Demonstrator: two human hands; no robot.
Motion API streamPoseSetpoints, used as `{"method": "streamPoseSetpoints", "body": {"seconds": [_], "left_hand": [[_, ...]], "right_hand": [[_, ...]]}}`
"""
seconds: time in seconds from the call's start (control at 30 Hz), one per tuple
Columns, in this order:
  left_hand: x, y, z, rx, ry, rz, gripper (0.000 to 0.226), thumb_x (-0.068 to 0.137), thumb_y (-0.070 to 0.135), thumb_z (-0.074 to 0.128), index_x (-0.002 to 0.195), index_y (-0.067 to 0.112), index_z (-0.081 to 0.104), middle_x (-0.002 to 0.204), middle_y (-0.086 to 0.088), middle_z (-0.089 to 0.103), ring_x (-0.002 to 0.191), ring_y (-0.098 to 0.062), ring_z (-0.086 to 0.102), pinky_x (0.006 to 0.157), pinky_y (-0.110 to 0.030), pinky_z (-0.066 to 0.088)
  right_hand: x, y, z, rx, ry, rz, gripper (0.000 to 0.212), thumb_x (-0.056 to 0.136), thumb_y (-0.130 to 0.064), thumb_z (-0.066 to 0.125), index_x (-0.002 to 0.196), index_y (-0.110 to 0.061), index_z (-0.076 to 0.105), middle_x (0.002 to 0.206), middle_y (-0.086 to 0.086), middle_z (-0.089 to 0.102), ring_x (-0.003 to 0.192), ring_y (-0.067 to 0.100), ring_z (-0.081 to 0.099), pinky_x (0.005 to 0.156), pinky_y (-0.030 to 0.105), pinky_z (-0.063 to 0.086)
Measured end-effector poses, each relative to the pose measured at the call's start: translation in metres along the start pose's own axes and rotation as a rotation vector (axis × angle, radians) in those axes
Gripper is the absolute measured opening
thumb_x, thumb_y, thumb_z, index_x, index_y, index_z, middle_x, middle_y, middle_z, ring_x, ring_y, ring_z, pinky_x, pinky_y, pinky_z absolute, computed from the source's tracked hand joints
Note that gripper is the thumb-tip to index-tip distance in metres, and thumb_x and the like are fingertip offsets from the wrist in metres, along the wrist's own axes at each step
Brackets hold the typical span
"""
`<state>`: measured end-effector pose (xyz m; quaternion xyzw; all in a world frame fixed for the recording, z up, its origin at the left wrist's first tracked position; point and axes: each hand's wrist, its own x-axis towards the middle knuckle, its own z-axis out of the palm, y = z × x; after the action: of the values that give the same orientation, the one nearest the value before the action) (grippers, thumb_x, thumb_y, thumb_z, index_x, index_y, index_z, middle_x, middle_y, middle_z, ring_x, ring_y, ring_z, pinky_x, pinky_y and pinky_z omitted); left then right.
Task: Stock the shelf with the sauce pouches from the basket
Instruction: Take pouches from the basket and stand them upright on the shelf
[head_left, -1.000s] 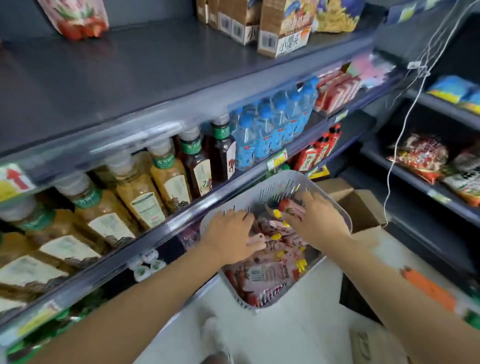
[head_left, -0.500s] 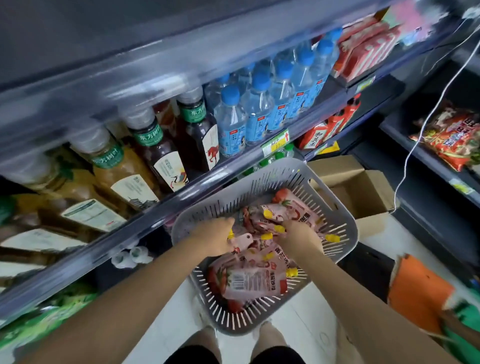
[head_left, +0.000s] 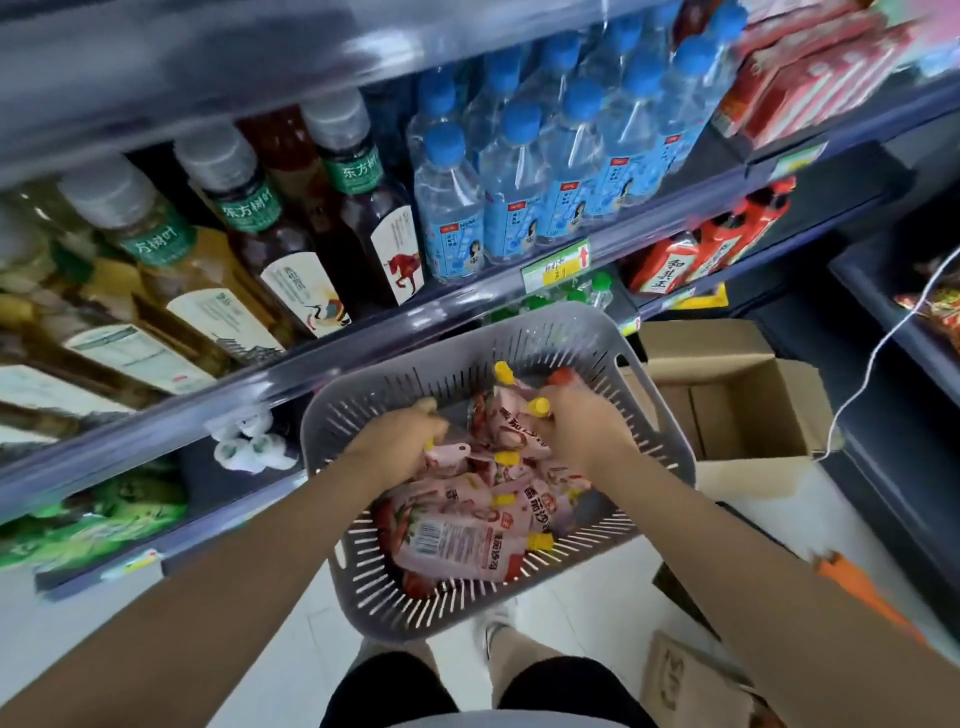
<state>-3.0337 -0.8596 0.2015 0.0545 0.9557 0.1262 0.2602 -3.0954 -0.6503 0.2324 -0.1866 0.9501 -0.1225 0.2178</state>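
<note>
A grey slotted basket (head_left: 644, 395) sits low in front of the shelves and holds several pink sauce pouches (head_left: 457, 545) with yellow caps. Both my hands are inside it. My left hand (head_left: 400, 439) grips a pouch near its yellow cap at the basket's left side. My right hand (head_left: 582, 431) is curled round another pouch (head_left: 514, 426), whose yellow cap pokes out by my thumb. The shelf edge (head_left: 363, 348) runs just behind the basket.
Tea bottles (head_left: 223, 249) and blue-capped water bottles (head_left: 514, 171) fill the shelf above. An open cardboard box (head_left: 737, 395) stands right of the basket, a white cable (head_left: 878, 353) hangs beyond it, and a flat carton (head_left: 691, 680) lies by my feet.
My view has tilted down toward the basket. Both hands went from lying flat on the pile to curling round pouches and lifting them slightly.
</note>
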Motion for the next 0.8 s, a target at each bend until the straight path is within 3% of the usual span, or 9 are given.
{"method": "streamPoseSetpoints", "body": {"seconds": [0.07,0.17,0.3,0.37,0.47,0.57,0.7,0.8], "left_hand": [[-0.003,0.003,-0.001,0.106,0.049,-0.013,0.017,0.086,0.005,0.051,0.1,0.011,0.056,0.122,-0.01,0.047,0.097,-0.03,0.061,0.079,-0.037,0.047],[-0.004,-0.003,0.002,0.157,0.071,-0.076,0.031,0.086,0.002,0.051,0.113,0.015,0.058,0.126,-0.009,0.053,0.107,-0.029,0.059,0.087,-0.038,0.047],[-0.006,-0.015,-0.004,0.077,-0.055,-0.099,0.037,0.086,0.009,0.057,0.117,0.029,0.065,0.115,-0.003,0.066,0.104,-0.025,0.062,0.082,-0.032,0.046],[-0.009,-0.016,-0.008,0.081,-0.085,-0.071,0.03,0.085,0.018,0.062,0.112,0.031,0.067,0.11,-0.001,0.067,0.101,-0.024,0.062,0.077,-0.031,0.044],[-0.011,-0.02,-0.013,-0.047,-0.046,-0.097,0.009,0.08,0.028,0.07,0.082,0.019,0.07,0.088,-0.001,0.066,0.089,-0.023,0.062,0.071,-0.032,0.043],[-0.02,-0.024,-0.02,-0.148,0.017,-0.116,0.026,0.08,0.025,0.07,0.059,0.023,0.056,0.064,0.01,0.05,0.072,-0.019,0.053,0.063,-0.03,0.034],[-0.037,-0.027,-0.029,-0.106,0.172,-0.079,0.01,0.082,0.025,0.07,0.084,0.016,0.073,0.077,0.004,0.063,0.08,-0.017,0.057,0.072,-0.028,0.039],[-0.048,-0.031,-0.026,-0.054,0.262,-0.075,0.01,0.086,0.023,0.064,0.086,0.015,0.069,0.084,-0.004,0.066,0.089,-0.023,0.056,0.079,-0.033,0.038]], "right_hand": [[0.002,0.0,-0.01,0.011,0.018,-0.052,0.019,0.093,-0.031,0.053,0.102,-0.016,0.062,0.094,0.009,0.069,0.091,0.03,0.063,0.071,0.034,0.047],[0.004,0.003,-0.018,0.029,0.012,-0.072,0.021,0.093,-0.032,0.054,0.082,-0.015,0.05,0.089,0.01,0.068,0.087,0.031,0.063,0.064,0.032,0.042],[0.004,0.005,-0.025,0.083,-0.034,-0.048,0.033,0.09,-0.032,0.058,0.066,-0.02,0.04,0.078,0.007,0.059,0.084,0.03,0.061,0.062,0.03,0.036],[0.002,0.006,-0.032,0.092,-0.031,-0.045,0.04,0.089,-0.035,0.059,0.059,-0.022,0.037,0.066,0.002,0.052,0.071,0.025,0.055,0.054,0.03,0.032],[0.002,0.01,-0.04,0.187,-0.011,-0.047,0.046,0.087,-0.034,0.064,0.053,-0.014,0.04,0.052,0.001,0.04,0.052,0.017,0.04,0.047,0.028,0.022],[0.005,0.017,-0.043,0.488,0.008,-0.053,0.033,0.083,-0.019,0.071,0.058,-0.001,0.059,0.054,0.003,0.043,0.054,0.013,0.037,0.052,0.027,0.025],[0.007,0.013,-0.041,0.749,0.076,-0.05,0.029,0.08,-0.01,0.072,0.074,0.016,0.062,0.062,0.021,0.056,0.061,0.017,0.048,0.057,0.027,0.036],[0.009,0.003,-0.043,0.868,0.112,-0.058,0.012,0.079,-0.004,0.073,0.08,0.007,0.068,0.077,0.021,0.069,0.062,0.011,0.063,0.063,0.03,0.051]]}}
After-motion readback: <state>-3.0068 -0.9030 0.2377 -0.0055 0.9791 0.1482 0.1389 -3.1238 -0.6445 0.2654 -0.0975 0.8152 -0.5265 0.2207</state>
